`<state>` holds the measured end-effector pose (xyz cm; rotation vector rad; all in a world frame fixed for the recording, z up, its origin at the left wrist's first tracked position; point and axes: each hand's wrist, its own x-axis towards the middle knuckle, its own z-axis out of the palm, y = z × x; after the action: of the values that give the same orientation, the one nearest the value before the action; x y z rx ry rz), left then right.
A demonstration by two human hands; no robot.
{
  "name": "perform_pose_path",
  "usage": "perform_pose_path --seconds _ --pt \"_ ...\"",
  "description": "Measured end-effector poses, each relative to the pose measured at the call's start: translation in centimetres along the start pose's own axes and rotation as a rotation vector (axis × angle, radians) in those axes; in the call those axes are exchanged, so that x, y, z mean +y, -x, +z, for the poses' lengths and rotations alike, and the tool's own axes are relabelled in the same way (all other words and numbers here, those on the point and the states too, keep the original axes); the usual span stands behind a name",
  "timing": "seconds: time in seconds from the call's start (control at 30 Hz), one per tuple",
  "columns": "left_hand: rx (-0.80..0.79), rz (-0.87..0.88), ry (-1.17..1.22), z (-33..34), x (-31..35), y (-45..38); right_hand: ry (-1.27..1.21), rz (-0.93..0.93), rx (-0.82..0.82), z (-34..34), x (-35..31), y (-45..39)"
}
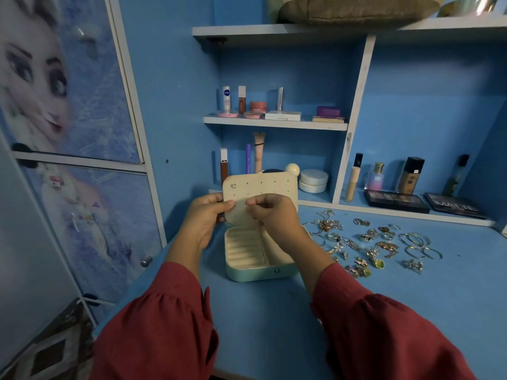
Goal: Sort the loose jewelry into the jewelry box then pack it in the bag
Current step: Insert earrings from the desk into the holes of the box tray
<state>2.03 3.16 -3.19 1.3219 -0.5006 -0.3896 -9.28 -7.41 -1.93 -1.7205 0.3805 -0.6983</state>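
Cream, stiff and punched with rows of small holes: earring panel (pixel 263 187) inside the open jewelry box (pixel 258 259), standing upright over the ridged ring rolls of the tray. Left hand (pixel 204 218) curled round the panel's left edge, steadying it. Right hand (pixel 271 212) pinching a small silvery stud earring (pixel 246 206) at fingertip level against the panel's lower rows. One sparkly stud (pixel 233 185) already seated near the panel's top left corner.

Probably very light and hard, that stud, and slick enough to slip from a loose pinch; best held by the ornamental front, post left free to find a hole. Panel likely to flex or swing if pushed without support behind, hence the bracing grip at the edge. Backing clasp, if any, too small to make out.

Loose jewelry (pixel 367 239) scattered on the blue tabletop (pixel 274 311) to the right of the box: rings, brooch-like pieces, thin bangles (pixel 417 242) further right. Rings rigid and easy to pick by the band; bangles thin, apt to roll; clustered pieces likely to snag on one another, so better lifted singly. No bag in view. Sorting judged barely begun, most pieces not yet in the box.
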Motion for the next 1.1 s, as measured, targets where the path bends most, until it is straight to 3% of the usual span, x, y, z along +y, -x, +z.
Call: perform_pose_path --seconds 0.17,0.83,1.1 --pt "-0.027 -0.017 -0.002 -0.3 0.0 0.0 0.013 -0.030 0.097 2.4 0.2 -0.9" --pt "0.014 -0.027 -0.031 0.1 0.6 0.6 0.099 -0.140 0.196 3.3 0.5 -1.1" --pt "0.087 0.093 -0.150 0.9 1.6 1.5 0.105 -0.186 0.301 2.0 -0.5 -0.4"
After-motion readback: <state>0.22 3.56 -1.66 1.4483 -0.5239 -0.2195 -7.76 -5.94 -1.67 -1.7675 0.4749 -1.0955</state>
